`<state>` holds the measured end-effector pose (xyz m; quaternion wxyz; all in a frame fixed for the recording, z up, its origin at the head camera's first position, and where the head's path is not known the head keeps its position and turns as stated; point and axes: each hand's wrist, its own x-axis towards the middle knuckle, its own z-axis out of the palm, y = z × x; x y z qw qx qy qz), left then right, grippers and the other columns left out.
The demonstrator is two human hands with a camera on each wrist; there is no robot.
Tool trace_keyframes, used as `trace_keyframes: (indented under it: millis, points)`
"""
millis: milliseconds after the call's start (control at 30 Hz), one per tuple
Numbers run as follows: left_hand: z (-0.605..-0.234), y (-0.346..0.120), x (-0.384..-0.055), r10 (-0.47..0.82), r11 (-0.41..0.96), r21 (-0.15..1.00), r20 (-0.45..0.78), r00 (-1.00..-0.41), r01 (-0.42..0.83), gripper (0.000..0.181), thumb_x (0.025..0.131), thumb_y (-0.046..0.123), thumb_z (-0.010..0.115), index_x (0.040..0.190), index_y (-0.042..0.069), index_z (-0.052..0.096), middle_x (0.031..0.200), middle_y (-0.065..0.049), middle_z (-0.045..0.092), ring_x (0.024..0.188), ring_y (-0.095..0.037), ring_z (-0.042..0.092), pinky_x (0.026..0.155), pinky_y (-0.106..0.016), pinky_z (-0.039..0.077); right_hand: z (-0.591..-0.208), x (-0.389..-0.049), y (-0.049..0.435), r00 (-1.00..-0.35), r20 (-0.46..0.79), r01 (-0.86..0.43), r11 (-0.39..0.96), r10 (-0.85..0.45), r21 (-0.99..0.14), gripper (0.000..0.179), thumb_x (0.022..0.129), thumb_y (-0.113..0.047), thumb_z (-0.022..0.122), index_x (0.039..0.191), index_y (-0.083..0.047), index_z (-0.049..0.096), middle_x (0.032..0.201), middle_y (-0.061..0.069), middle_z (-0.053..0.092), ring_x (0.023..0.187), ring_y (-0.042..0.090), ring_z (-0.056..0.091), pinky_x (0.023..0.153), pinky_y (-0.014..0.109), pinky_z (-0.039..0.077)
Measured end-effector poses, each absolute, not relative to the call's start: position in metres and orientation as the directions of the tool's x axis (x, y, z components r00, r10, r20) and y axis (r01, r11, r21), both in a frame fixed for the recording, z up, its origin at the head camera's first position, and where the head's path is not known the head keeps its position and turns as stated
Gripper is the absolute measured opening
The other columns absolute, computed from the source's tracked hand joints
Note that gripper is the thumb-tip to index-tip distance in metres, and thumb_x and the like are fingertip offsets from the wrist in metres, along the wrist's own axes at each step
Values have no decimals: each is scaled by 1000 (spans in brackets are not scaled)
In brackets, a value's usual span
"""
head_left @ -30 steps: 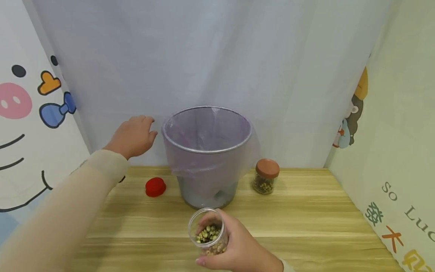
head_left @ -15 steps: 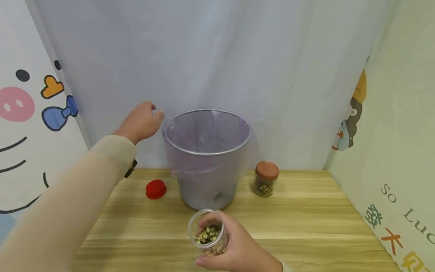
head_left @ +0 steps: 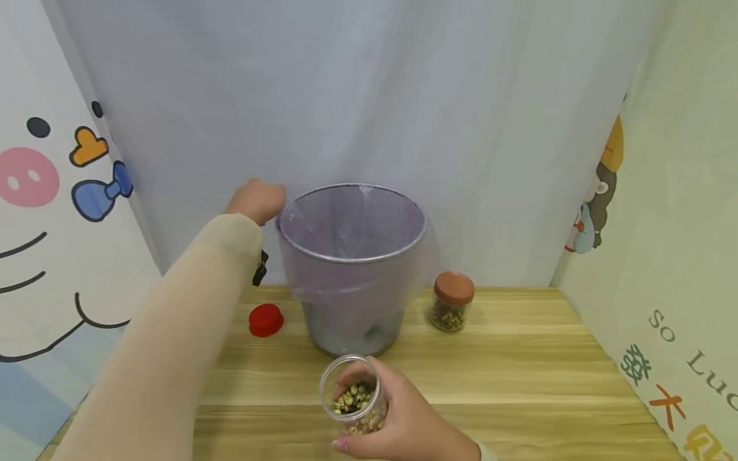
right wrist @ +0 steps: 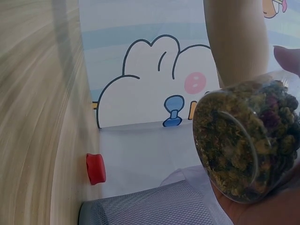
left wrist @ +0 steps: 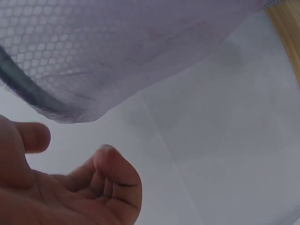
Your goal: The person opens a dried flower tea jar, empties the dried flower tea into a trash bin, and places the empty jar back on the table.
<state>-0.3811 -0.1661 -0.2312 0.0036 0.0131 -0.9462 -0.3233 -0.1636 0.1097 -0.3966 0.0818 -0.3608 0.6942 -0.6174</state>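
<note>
A mesh trash bin (head_left: 346, 336) stands on the table, with a thin pale-purple bag (head_left: 352, 282) lining it and folded over its rim. Beside the rim's left side is my left hand (head_left: 257, 200). In the left wrist view its thumb and loosely bent fingers (left wrist: 122, 180) are apart from each other and hold nothing, close to the bag's edge. My right hand (head_left: 398, 416) grips a clear lidless jar (head_left: 369, 419) in front of the bin. Small dried greenish-yellow flower buds (head_left: 353, 398) lie inside it; the right wrist view shows them through the jar's base.
A red lid (head_left: 266, 320) lies left of the bin. Right of it stands a second jar (head_left: 451, 314) of dried buds with an orange-brown lid (head_left: 454, 287). White cloth (head_left: 490, 128) hangs behind the wooden table (head_left: 519, 371), and printed cloths flank both sides.
My left hand has moved rightward, up to the left side of the bin's rim. My right hand holds the jar in the same place.
</note>
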Motion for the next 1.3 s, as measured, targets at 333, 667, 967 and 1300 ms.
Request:
trace_keyframes:
  millis: [333,667,967,1300]
  points:
    - [-227,-151,-380,72,862,506,-41,-997,41,23,96,8,27,82,7,45,96,-17,52,85,-29,49,77,-40,44,-397,-166,109,-672,437,-509,-57,-598,-859,53,83,-14,90,125,-14,57,117,6,63,105,16,63,88,33,56]
    - [-240,-137,-391,56,873,488,-69,-996,16,36,101,11,18,97,0,52,127,-26,52,103,-34,48,92,-46,43,-396,-165,108,-725,344,-420,-13,-597,-907,54,81,-16,91,125,-20,59,118,4,63,107,20,62,91,32,54]
    - [-244,-139,-391,64,931,365,-83,-995,29,45,105,7,23,116,-11,62,134,-28,55,106,-35,52,96,-48,45,-397,-165,107,-722,344,-426,-6,-601,-905,55,82,-18,91,126,-16,59,119,3,63,108,19,61,92,32,54]
    - [-247,-138,-388,71,951,307,-91,-993,40,45,105,5,26,121,-12,64,142,-30,53,110,-35,52,99,-49,45,-397,-164,108,-733,315,-400,8,-603,-917,53,83,-18,89,126,-20,58,119,4,62,107,19,61,88,33,56]
